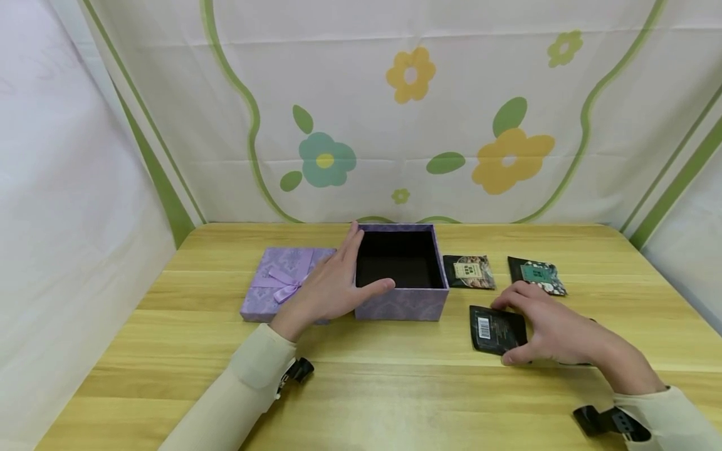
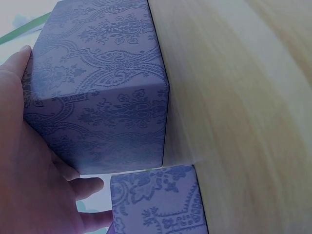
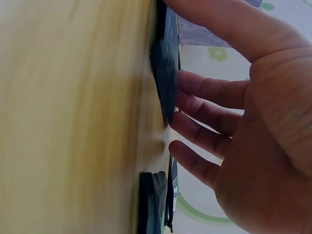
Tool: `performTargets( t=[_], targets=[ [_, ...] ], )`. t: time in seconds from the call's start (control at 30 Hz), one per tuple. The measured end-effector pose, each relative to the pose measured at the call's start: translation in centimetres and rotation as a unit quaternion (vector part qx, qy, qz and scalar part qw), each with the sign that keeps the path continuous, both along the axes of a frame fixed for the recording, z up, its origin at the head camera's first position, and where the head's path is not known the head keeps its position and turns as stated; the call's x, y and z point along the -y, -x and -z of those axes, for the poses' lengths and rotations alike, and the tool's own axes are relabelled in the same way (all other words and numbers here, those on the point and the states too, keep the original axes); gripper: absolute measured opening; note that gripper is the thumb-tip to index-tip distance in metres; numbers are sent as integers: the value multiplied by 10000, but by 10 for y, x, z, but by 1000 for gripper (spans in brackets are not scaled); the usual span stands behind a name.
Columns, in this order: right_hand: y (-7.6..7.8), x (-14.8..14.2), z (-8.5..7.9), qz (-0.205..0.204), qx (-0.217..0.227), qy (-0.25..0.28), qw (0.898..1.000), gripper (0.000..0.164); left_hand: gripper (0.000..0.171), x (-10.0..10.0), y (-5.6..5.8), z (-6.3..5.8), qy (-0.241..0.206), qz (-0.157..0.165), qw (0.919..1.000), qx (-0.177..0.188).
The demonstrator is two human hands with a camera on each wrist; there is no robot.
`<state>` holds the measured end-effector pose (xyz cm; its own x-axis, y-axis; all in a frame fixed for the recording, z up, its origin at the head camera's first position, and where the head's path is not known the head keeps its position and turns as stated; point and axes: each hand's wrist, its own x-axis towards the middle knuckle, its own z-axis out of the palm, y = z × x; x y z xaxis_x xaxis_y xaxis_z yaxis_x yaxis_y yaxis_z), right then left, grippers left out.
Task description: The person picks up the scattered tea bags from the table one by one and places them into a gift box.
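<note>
A lidless purple patterned box [image 1: 402, 304] with a black inside stands near the middle of the table. My left hand [image 1: 329, 282] rests against its left side, fingers stretched along the wall and thumb over the front rim. The left wrist view shows that hand beside the box's patterned wall [image 2: 97, 53]. To the right, my right hand [image 1: 549, 322] holds a flat black packet [image 1: 496, 332] with a barcode label, thumb at the near edge and fingers at the far edge. The right wrist view shows the fingertips touching the packet [image 3: 165, 63].
Left of the box lies its purple lid [image 1: 271, 269] with a ribbon bow, partly behind my left hand. A black packet with a cream label [image 1: 470, 270] and one with a green label [image 1: 538, 275] lie on the right. Dark edges of another item show beneath my right hand.
</note>
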<state>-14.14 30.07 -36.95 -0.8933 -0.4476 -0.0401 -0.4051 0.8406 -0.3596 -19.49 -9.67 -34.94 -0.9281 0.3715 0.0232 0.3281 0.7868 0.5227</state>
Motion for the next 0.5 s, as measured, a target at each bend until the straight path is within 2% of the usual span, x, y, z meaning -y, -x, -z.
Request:
performTargets(
  t=[0.23,0.5],
  targets=[
    [0,2,0,-33,-31,-19,10000,74,119,1,0,0,4,3,10000,12],
    [-1,1,-1,30,-199,-6,9998,82,119,0,1,1,13,32,10000,15]
  ],
)
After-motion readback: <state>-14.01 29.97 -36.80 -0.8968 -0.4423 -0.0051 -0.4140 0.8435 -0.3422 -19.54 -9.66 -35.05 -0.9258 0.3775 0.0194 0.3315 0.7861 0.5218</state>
